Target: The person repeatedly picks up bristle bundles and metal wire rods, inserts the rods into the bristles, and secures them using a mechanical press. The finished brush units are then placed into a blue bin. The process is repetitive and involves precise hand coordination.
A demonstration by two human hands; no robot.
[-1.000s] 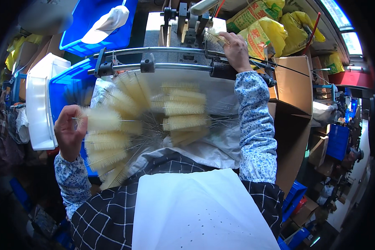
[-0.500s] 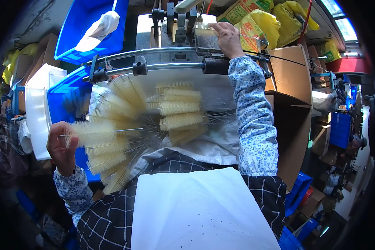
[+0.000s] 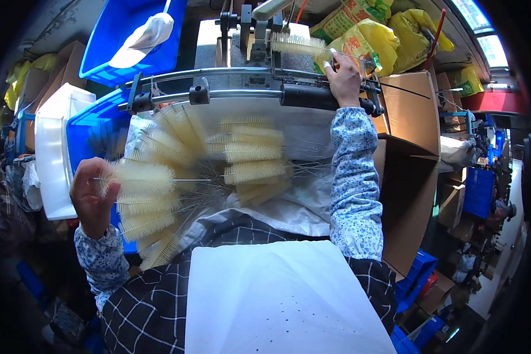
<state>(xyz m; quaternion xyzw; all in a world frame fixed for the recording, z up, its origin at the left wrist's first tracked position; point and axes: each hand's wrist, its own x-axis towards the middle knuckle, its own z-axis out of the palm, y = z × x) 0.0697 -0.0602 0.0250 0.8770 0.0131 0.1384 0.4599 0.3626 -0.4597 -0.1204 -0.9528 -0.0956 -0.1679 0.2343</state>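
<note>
My left hand (image 3: 91, 197) has its fingers curled tight around a cream bottle brush (image 3: 141, 178) at nine o'clock, its wire stem pointing toward the fanned pile of brushes (image 3: 218, 165) at centre. My right hand (image 3: 343, 79), at one o'clock, pinches another brush (image 3: 298, 44) against the machine (image 3: 259, 23), above the black-handled bar (image 3: 315, 97).
</note>
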